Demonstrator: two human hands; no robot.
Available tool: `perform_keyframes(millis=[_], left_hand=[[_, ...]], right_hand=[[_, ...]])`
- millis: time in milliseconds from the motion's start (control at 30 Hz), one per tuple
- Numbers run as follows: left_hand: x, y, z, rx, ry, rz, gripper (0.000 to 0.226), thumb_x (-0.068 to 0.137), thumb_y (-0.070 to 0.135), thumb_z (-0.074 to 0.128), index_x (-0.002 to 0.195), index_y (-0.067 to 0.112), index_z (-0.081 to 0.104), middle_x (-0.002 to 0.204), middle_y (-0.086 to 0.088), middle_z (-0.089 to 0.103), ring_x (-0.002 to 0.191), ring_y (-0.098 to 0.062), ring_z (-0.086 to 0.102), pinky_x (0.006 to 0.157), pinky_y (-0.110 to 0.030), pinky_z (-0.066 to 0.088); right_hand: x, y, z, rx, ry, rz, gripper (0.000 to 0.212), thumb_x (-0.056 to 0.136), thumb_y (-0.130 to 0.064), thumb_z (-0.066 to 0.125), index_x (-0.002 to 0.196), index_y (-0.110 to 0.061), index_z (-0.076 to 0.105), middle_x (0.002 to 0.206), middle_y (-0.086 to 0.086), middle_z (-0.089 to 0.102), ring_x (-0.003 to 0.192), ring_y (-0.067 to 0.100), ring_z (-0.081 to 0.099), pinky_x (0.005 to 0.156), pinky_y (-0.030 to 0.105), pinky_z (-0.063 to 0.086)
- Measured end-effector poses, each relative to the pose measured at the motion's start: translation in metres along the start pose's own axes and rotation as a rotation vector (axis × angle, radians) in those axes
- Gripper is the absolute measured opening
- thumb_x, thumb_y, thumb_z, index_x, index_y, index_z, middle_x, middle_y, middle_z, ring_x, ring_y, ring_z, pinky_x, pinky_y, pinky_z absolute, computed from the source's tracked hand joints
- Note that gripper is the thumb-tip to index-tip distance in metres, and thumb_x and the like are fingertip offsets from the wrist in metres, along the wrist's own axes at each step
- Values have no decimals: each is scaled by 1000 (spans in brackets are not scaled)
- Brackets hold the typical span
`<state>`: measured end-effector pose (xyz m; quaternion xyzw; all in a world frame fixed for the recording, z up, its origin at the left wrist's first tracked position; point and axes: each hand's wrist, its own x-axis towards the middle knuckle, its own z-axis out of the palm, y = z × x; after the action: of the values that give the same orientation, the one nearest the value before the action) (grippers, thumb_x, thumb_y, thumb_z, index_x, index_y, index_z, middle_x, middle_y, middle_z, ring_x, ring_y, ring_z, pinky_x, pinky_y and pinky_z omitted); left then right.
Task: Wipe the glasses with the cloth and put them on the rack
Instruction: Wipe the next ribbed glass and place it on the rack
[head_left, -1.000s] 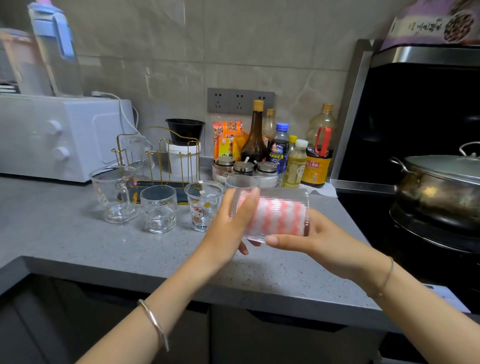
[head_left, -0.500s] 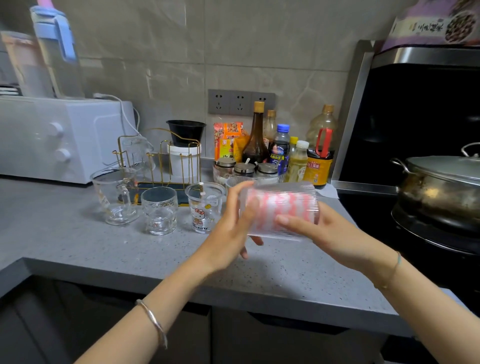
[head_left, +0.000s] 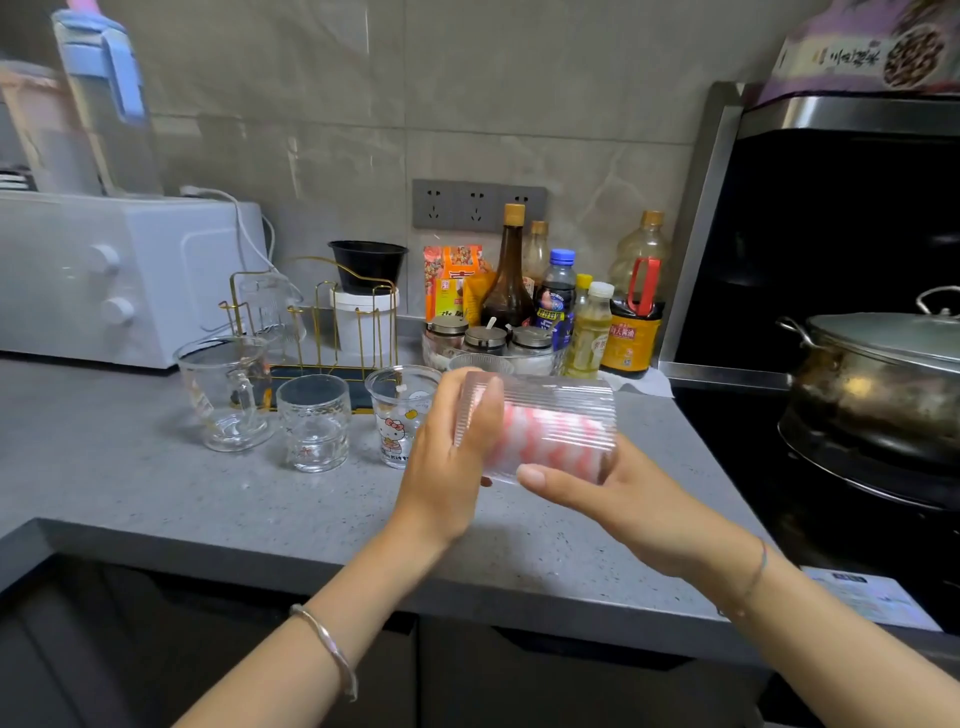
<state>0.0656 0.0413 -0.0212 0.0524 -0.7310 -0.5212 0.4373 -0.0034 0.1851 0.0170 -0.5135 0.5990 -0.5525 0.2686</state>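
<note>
A ribbed clear glass (head_left: 550, 408) lies on its side in the air above the grey counter (head_left: 156, 483), with a pink-and-white cloth (head_left: 545, 441) stuffed inside it. My left hand (head_left: 447, 467) grips its left end. My right hand (head_left: 623, 499) holds it from below and the right, thumb on the near wall. To the left stand a handled glass mug (head_left: 223, 389), a short glass (head_left: 314, 421) and a cartoon-print cup (head_left: 397, 415). The rim of another ribbed glass (head_left: 480, 362) shows behind my hands. The gold wire rack (head_left: 332, 317) behind them holds one glass (head_left: 267, 306).
Sauce bottles (head_left: 561, 306) and spice jars (head_left: 485, 338) crowd the back of the counter. A white oven (head_left: 119, 280) stands at the left. On the stove at the right sits a lidded steel pot (head_left: 883, 374). The counter's front edge runs just below my wrists.
The glass and both hands have shifted slightly to the right. My left hand has slid round the glass's end, and the glass looks turned between my hands.
</note>
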Motion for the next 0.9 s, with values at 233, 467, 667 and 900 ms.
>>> perform_keyframes(millis=[233,467,667,900], left_hand=[[2,-1,-9,163,-148,282,69,82,80,31,125,27,38,109,36,50,97,9,55,81,-6,42],[0,6,-4,-88,-270,-236,85,63,94,33,128,39,40,105,5,64,67,-10,67,44,-26,50],[2,24,-5,-303,-249,-647,72,84,70,37,110,10,68,79,-6,73,58,-14,66,51,-24,52],[-2,6,3,-182,29,-360,38,87,63,46,104,33,62,105,3,66,96,-16,63,73,-28,51]], right_hand=[[3,-8,-8,356,75,106,26,81,-24,59,105,-18,65,103,1,74,93,12,70,76,17,54],[5,-9,-19,-19,32,58,25,84,-28,56,107,-24,64,106,-8,72,101,6,66,84,12,49],[4,-8,-14,-414,-103,13,26,89,-34,52,112,-26,60,109,-1,68,100,7,63,91,21,50],[2,3,-2,-107,-101,41,29,89,-19,58,117,-15,62,113,6,69,107,14,65,90,18,49]])
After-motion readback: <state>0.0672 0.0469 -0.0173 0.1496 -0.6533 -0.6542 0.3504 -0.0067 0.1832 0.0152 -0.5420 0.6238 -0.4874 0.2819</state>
